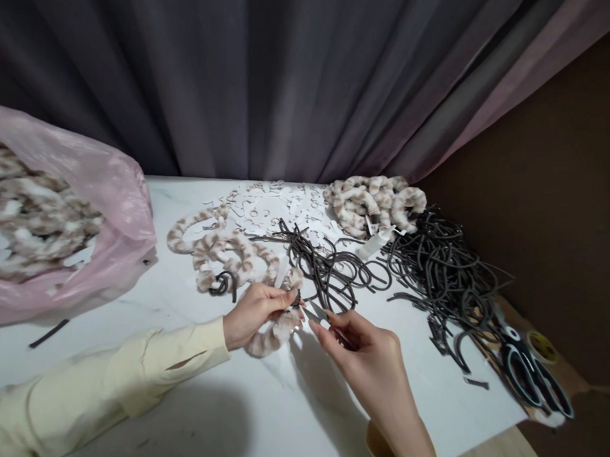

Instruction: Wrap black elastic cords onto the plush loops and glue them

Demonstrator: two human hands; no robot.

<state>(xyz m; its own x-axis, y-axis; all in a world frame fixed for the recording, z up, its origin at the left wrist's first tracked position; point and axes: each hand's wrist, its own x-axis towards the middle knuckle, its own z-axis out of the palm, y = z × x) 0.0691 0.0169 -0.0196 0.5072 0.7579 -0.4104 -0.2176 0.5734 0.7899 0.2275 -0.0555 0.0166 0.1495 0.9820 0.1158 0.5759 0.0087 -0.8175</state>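
My left hand [260,311] pinches a fluffy white-and-brown fabric ring [269,340] near its end, where a short dark piece sticks up by the thumb. Close on its right, my right hand [362,350] grips small scissors [316,312], their two pointed blades spread toward that dark piece. The handles are mostly hidden by my fingers. Just beyond my left hand lie more fluffy rings [230,254] and a coiled dark cord [223,283]. A loose tangle of dark cords [323,264] lies beyond the scissors.
At left sits a pink plastic bag [129,221] full of fluffy pieces. White tags and small rings [279,206] are scattered at the back, beside piled fluffy rings [379,199] and a white bottle [375,243]. A black cord heap [441,270] and large scissors [535,374] lie right.
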